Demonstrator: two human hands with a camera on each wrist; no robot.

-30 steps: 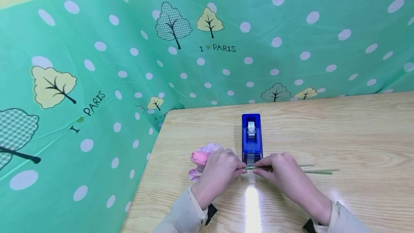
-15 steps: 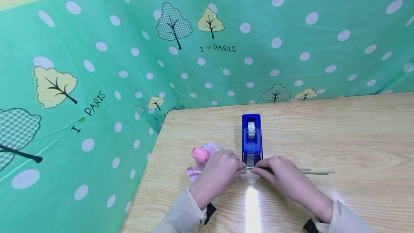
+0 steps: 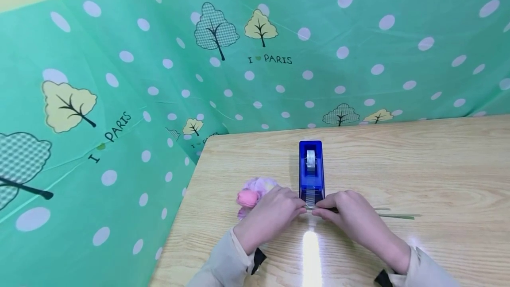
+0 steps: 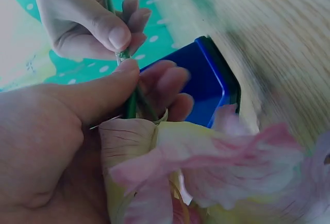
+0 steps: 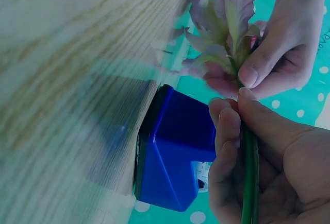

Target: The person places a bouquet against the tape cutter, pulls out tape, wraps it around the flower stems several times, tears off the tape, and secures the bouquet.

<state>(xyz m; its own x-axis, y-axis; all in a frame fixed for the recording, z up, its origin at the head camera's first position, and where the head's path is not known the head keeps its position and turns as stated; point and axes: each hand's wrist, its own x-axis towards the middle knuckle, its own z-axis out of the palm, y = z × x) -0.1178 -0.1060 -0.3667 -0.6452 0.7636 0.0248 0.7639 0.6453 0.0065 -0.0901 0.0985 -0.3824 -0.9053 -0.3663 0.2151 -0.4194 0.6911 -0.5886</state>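
Observation:
My left hand (image 3: 275,211) pinches the green stems of a small bunch of artificial flowers (image 3: 248,198), just below the blooms. Pink and lilac petals (image 4: 206,167) spread beside that hand in the left wrist view. Close to its fingertips, my right hand (image 3: 350,214) pinches the same stems (image 5: 249,177), whose ends stick out to the right. A shiny strip, apparently clear tape (image 4: 122,56), shows on the stems between the two thumbs. Directly behind the hands stands a blue tape dispenser (image 3: 311,176); the fingers are close to its front end.
The wooden table (image 3: 438,167) stretches to both sides, with a bright light reflection in front of the hands. A green dotted cloth (image 3: 303,56) printed with trees hangs behind the table and along its left side.
The flower heads have turned, so the pink tulip sits lower and the lilac petals have shifted. The stem ends moved slightly right. Both hands stay at nearly the same place.

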